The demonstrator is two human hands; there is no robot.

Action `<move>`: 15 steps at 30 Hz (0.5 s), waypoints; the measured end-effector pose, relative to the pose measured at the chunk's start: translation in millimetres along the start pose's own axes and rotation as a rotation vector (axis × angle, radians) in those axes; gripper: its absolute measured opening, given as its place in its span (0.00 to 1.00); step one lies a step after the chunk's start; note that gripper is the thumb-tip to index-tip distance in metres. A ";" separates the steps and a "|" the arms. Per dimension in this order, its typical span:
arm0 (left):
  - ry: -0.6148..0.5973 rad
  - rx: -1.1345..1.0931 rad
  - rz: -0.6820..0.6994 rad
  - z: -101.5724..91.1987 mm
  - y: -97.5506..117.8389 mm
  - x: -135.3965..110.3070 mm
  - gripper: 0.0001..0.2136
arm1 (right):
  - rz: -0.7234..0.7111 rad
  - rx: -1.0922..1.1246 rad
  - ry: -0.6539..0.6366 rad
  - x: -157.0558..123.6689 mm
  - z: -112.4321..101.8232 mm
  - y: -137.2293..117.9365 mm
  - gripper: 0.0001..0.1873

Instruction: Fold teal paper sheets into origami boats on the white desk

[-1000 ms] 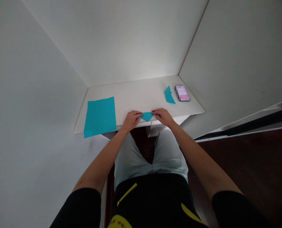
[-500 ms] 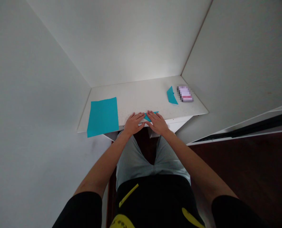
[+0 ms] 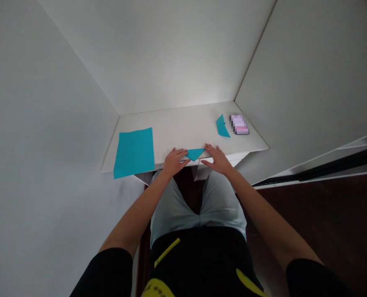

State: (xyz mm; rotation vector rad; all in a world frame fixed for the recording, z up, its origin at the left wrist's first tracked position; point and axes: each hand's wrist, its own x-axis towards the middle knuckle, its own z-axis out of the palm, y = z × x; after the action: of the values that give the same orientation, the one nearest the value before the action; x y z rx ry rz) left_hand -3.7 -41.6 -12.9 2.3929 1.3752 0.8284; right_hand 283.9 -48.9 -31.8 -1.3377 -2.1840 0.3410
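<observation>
A small folded turquoise paper triangle [image 3: 195, 153] lies at the front edge of a white desk [image 3: 183, 123]. My left hand [image 3: 173, 162] lies flat with its fingertips on the triangle's left corner. My right hand [image 3: 218, 159] rests open just right of the triangle, fingers stretched out and touching its right corner.
A flat turquoise sheet [image 3: 134, 151] lies at the desk's left end, overhanging the front edge. A second folded turquoise piece [image 3: 222, 126] sits at the back right beside a blurred small pink and white object [image 3: 239, 124]. White walls enclose the desk on three sides.
Half a second ago both hands pressed together over the triangle, covering most of it. My right hand has slid to the right, and the triangle shows again.
</observation>
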 end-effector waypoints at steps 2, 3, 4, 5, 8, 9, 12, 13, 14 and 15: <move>0.014 -0.067 -0.047 -1.4 1.7 -0.2 0.10 | 0.022 0.084 0.087 -3.3 -1.1 -1.4 0.42; 0.028 -0.115 -0.081 -2.5 1.9 0.7 0.08 | 0.035 0.125 0.132 -4.6 -2.2 -2.3 0.41; 0.044 -0.177 -0.122 -3.6 1.5 2.6 0.08 | 0.047 0.165 0.170 -5.0 -3.2 -3.0 0.40; 0.059 -0.250 -0.168 -4.6 0.4 5.6 0.08 | 0.057 0.204 0.195 -4.0 -4.1 -3.6 0.38; 0.065 -0.511 -0.281 -5.7 -6.8 20.7 0.11 | 0.116 0.349 0.204 8.9 -3.4 -3.9 0.34; 0.062 -0.595 -0.309 -5.2 -9.8 26.5 0.12 | 0.149 0.411 0.193 16.3 -1.7 -4.0 0.33; 0.060 -0.773 -0.397 -1.9 -16.3 39.3 0.18 | 0.234 0.610 0.155 42.0 6.4 -6.5 0.31; 0.063 -0.804 -0.424 -0.7 -17.3 41.3 0.19 | 0.242 0.669 0.143 50.1 9.4 -8.3 0.30; 0.064 -0.823 -0.442 0.3 -17.7 42.2 0.20 | 0.240 0.721 0.128 57.2 12.2 -10.5 0.28; 0.060 -0.834 -0.451 0.9 -17.9 42.2 0.20 | 0.233 0.764 0.115 63.1 14.7 -12.9 0.27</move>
State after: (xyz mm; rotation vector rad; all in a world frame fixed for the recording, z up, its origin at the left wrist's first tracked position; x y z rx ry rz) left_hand 0.7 3.8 -7.7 1.3803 1.1854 1.0645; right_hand 243.7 1.5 -17.3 -1.1148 -1.5404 1.0346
